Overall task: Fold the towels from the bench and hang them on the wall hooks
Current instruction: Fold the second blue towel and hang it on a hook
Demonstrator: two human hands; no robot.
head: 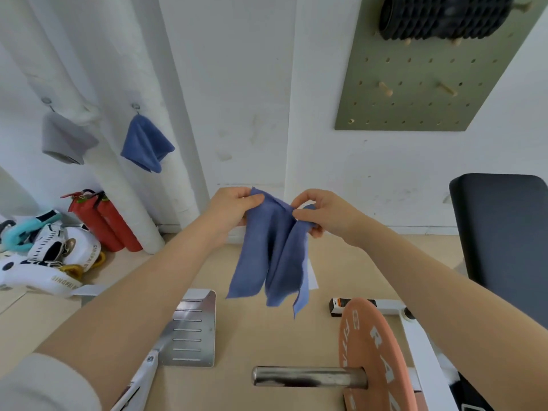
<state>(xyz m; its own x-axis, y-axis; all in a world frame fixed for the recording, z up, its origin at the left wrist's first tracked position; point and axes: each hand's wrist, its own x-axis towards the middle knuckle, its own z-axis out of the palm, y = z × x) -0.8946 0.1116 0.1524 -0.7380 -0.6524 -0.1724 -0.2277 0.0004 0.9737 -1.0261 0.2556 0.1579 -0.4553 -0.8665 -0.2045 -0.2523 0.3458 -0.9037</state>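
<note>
Head view: a blue towel [271,253] hangs long axis downward, held above the weight plate [373,351]. The left hand [234,207] and right hand [323,212] each pinch its top edge. It droops in soft, uneven folds. The plate's white letters seem to read "RA".

I'm looking at a small gym or workout room. Weight plate [376,354] on a steel bar [308,376], black padded bench [504,238] at right, green pegboard [427,81] holding a black foam roller [444,17]. Two towels on wall hooks: grey [66,139], blue [146,143]. Red fire extinguishers [102,221] by the wall.
</note>
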